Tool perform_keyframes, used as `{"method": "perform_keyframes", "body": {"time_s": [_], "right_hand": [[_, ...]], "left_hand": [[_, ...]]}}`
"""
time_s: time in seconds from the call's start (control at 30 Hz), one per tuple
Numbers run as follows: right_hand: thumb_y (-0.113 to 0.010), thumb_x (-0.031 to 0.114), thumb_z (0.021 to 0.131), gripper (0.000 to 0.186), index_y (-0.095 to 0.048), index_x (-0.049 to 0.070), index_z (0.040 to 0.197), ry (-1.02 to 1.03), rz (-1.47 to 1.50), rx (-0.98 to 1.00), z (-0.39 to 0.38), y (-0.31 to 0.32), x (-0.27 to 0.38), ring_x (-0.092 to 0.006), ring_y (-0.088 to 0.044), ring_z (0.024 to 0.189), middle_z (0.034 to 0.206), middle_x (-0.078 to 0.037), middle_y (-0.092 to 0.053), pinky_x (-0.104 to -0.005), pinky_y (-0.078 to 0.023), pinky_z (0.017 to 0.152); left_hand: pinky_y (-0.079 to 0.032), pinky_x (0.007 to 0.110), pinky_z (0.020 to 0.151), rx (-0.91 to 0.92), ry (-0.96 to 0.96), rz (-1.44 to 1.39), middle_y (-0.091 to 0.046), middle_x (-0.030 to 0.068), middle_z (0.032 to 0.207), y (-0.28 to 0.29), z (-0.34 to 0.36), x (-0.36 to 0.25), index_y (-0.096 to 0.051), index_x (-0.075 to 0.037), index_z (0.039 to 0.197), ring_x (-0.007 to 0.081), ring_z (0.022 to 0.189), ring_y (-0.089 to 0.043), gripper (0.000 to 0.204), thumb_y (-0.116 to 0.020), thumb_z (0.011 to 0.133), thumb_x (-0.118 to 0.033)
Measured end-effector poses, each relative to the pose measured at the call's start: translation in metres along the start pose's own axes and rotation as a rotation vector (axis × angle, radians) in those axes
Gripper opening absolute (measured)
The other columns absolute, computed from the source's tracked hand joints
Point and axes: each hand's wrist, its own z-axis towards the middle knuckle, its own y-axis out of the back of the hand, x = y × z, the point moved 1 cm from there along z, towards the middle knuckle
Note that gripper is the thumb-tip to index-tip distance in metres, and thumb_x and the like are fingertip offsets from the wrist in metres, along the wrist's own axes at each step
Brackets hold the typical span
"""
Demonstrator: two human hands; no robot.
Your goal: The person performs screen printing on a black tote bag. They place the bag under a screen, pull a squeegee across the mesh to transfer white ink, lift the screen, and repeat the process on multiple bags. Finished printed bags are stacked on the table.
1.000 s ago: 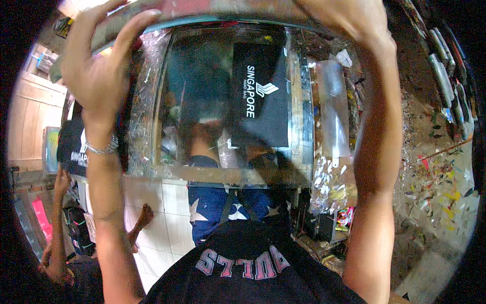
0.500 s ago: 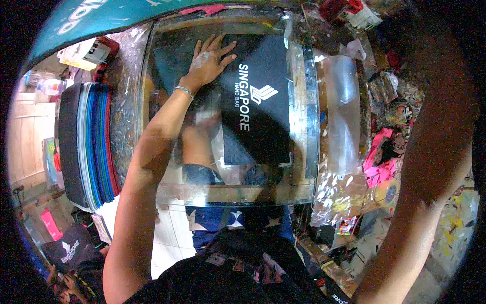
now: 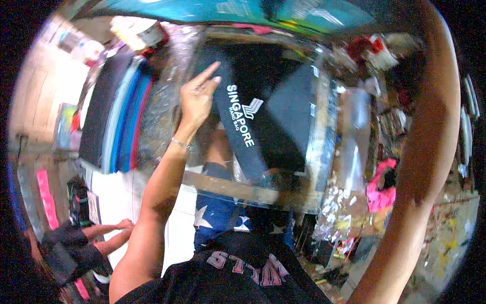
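A black flat fabric bag [image 3: 283,126] with white lettering and a white emblem lies tilted on a glass-topped table, its left edge next to my left hand [image 3: 196,99]. My left index finger and thumb are stretched out and apart over that edge; the remaining fingers are hard to make out in the blur. A bracelet [image 3: 181,144] circles my left wrist. My right forearm [image 3: 430,111] rises along the right side, and its hand is out of sight past the top. Across the far edge hangs a teal panel [image 3: 202,11] with pale print.
At left stands a stack of fabric sheets [image 3: 121,116] in black, blue and red. Paint-stained tubs [image 3: 147,35] sit behind it. Pink cloth [image 3: 382,187], a clear plastic strip [image 3: 354,131] and scraps lie at right. Another person [image 3: 76,248] in dark clothing is at lower left.
My left hand has lifted from lying spread on the glass and drawn in its fingers. The bag has turned askew. The teal panel shows farther right, and the whole view has shifted.
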Motion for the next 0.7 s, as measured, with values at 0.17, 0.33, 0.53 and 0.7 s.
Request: {"method": "perform_keyframes", "body": {"time_s": [0.17, 0.33, 0.53, 0.7], "right_hand": [[-0.052, 0.04, 0.099, 0.042, -0.066, 0.002, 0.113, 0.246, -0.075, -0.024, 0.023, 0.005, -0.053, -0.0367, -0.063, 0.092, 0.099, -0.022, -0.064, -0.0454, -0.05, 0.083], [-0.053, 0.036, 0.103, 0.044, -0.061, 0.002, 0.13, 0.311, -0.073, 0.016, 0.029, -0.007, -0.075, -0.0314, -0.06, 0.111, 0.119, -0.017, -0.064, -0.039, -0.046, 0.098], [-0.05, 0.046, 0.105, 0.054, -0.065, -0.003, 0.123, -0.106, 0.208, 0.128, 0.001, 0.01, -0.042, -0.0247, -0.06, 0.11, 0.113, -0.014, -0.066, -0.0332, -0.044, 0.101], [-0.051, 0.05, 0.101, 0.058, -0.065, -0.001, 0.123, 0.043, 0.091, 0.011, -0.019, 0.037, -0.009, -0.0278, -0.062, 0.108, 0.114, -0.018, -0.066, -0.0366, -0.046, 0.095]], "left_hand": [[-0.04, 0.018, 0.063, -0.472, 0.032, -0.069, -0.059, -0.005, 0.092, 0.202, -0.019, -0.023, -0.063, -0.001, 0.135, 0.0026, 0.074, -0.048, 0.043, -0.068, 0.093, 0.002], [-0.047, 0.023, 0.073, -0.652, 0.054, 0.078, -0.067, 0.0076, 0.116, 0.413, -0.051, -0.016, -0.058, -0.001, 0.138, 0.01, 0.083, -0.058, 0.047, -0.068, 0.093, -0.005], [-0.047, 0.041, 0.102, -0.909, -0.369, 0.977, -0.063, 0.0217, 0.128, 0.393, -0.094, -0.032, -0.064, -0.001, 0.126, 0.036, 0.118, -0.061, 0.041, -0.07, 0.089, -0.018], [-0.042, 0.043, 0.111, 0.113, -0.336, 0.499, -0.053, 0.019, 0.144, 0.177, -0.109, -0.019, -0.052, -0.002, 0.141, 0.0351, 0.134, -0.052, 0.061, -0.072, 0.09, -0.028]]}}
